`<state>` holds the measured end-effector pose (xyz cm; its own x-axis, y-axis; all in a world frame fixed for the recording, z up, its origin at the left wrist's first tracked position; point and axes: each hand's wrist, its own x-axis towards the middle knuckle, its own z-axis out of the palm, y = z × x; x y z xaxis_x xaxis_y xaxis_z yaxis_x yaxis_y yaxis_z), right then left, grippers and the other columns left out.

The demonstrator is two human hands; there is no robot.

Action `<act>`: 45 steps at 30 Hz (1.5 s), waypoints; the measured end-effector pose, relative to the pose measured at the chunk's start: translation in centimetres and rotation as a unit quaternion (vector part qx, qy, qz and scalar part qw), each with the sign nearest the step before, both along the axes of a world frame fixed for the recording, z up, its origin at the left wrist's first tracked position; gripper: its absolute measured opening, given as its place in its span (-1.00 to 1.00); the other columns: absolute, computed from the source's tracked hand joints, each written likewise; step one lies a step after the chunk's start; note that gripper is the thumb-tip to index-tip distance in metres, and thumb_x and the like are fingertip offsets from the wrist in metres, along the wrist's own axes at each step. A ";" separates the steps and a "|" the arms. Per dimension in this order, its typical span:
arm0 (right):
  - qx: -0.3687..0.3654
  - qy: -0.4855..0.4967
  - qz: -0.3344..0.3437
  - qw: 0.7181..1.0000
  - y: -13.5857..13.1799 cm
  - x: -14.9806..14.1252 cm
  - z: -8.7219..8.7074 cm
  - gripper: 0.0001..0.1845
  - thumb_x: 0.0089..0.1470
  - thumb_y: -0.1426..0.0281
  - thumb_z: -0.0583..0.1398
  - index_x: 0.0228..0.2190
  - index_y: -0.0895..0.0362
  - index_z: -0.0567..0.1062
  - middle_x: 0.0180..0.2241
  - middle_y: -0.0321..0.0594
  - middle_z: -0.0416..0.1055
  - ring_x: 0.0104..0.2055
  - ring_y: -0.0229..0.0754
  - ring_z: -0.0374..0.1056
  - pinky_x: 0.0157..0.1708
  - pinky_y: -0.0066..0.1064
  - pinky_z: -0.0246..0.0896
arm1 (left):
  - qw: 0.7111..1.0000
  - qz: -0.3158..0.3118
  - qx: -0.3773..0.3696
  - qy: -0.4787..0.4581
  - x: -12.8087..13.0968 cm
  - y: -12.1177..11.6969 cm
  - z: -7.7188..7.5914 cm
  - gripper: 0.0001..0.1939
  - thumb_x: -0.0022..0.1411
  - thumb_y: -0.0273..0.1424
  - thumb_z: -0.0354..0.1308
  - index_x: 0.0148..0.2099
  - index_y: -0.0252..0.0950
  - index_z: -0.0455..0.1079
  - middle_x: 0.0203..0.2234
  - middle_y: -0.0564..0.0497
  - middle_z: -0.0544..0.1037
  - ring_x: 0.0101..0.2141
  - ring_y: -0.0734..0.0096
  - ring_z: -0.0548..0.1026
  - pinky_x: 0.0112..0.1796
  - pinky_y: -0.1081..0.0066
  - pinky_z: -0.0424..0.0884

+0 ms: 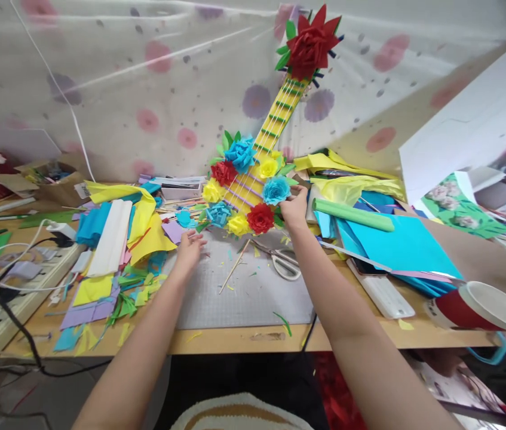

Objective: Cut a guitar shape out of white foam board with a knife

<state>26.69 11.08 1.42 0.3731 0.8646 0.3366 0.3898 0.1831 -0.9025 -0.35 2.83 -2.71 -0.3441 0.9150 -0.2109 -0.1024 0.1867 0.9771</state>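
Note:
A yellow paper guitar [278,113] with string-like lines, green frets and paper flowers leans upright against the covered wall. A large red flower [310,46] tops its neck; blue, red and yellow flowers ring its body. My right hand [294,208] grips the guitar's lower right side, beside a blue flower [276,190]; some fingertips are hidden there. Left of the body, my left hand [191,249] hovers low over the mat with fingers apart, holding nothing. Between my hands, scissors [285,263] and a thin wooden stick [235,267] lie on the grey cutting mat [253,307].
Crepe paper [110,239] and scraps cover the left side, beside a power strip [33,286] with cables. On the right are blue sheets [407,245], a green paper roll [353,215], a white power bank-like block [387,295] and a red-and-white cup [481,307] near the edge.

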 end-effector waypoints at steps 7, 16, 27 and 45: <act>0.005 0.010 -0.036 0.999 3.3 1.1 0.8 -0.44 -0.24 0.40 0.20 -0.13 0.09 0.17 -0.46 -0.31 0.39 -0.42 -0.18 0.31 -0.35 -0.31 0.19 | 0.972 -0.071 -0.063 -0.214 4.3 3.8 0.9 -0.60 -0.17 -0.74 0.02 -0.23 -0.31 0.21 -0.14 -0.17 0.45 -0.16 0.32 0.50 -0.16 0.38 0.42; -0.011 0.011 -0.014 1.000 5.6 2.4 0.5 -0.44 -0.29 0.44 0.21 -0.15 0.10 0.22 -0.48 -0.35 0.35 -0.41 -0.18 0.31 -0.32 -0.29 0.21 | 0.944 -0.067 -0.115 -0.301 7.5 6.2 0.9 -0.63 -0.44 -0.71 -0.13 -0.48 -0.30 0.23 -0.43 -0.03 0.45 -0.30 0.45 0.50 -0.21 0.44 0.45; -0.074 0.098 0.099 0.987 -0.3 -0.3 1.8 -0.45 -0.43 0.47 0.25 -0.29 0.08 0.19 -0.55 -0.41 0.28 -0.44 -0.20 0.30 -0.42 -0.36 0.20 | 0.984 0.159 0.073 0.029 -3.3 1.7 1.8 -0.67 -0.28 -0.55 -0.07 -0.33 -0.20 0.16 -0.25 0.04 0.42 -0.07 0.35 0.41 -0.11 0.31 0.40; -0.211 0.217 0.114 0.946 -10.1 -6.1 -4.0 -0.46 -0.51 0.56 0.15 -0.35 0.03 0.16 -0.66 -0.48 0.27 -0.57 -0.24 0.26 -0.55 -0.41 0.17 | 0.982 -0.094 -0.087 0.136 -11.0 -8.4 4.0 -0.51 -0.25 -0.27 0.34 -0.21 -0.26 0.32 -0.26 -0.10 0.54 -0.21 0.18 0.52 -0.17 0.20 0.41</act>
<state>20.59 0.95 -2.61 0.1851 0.9626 -0.1979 -0.0401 -0.1938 -0.9802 -11.33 -5.54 1.28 -0.2372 0.9261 -0.2933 0.2112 0.3439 0.9150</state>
